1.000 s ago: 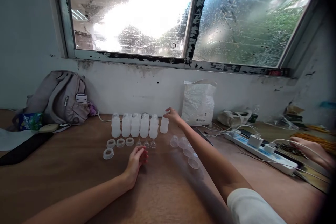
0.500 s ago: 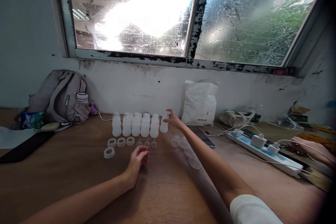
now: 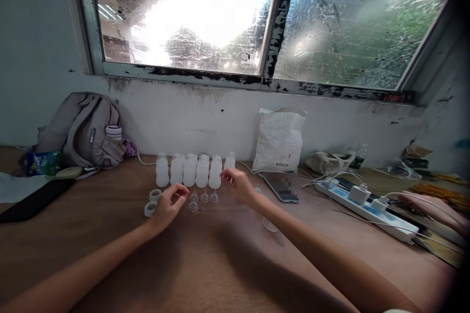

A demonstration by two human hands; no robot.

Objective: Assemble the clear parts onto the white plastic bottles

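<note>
Several frosted white baby bottles (image 3: 189, 171) with clear domed caps stand in a row by the wall. One bottle (image 3: 230, 160) at the right end is partly hidden behind my right hand (image 3: 239, 185), whose bent fingers are apart with nothing visible in them. My left hand (image 3: 168, 207) hovers over the white collar rings, fingers curled but parted, and covers some of them. Two rings (image 3: 150, 209) show to its left. Between my hands sit several clear bottle nipples (image 3: 204, 196). A clear domed cap (image 3: 270, 225) lies beside my right forearm, which hides others.
At the back left is a grey backpack (image 3: 84, 132), with a black flat pad (image 3: 36, 200) in front. A white package (image 3: 279, 142) leans on the wall behind a phone (image 3: 281, 188). A power strip (image 3: 367, 210) with cables lies right, near another person's hand (image 3: 433, 208).
My right hand has drawn back from the right-end bottle, down toward the nipples. My left hand has moved left over the rings. One more nipple now shows in front of the others.
</note>
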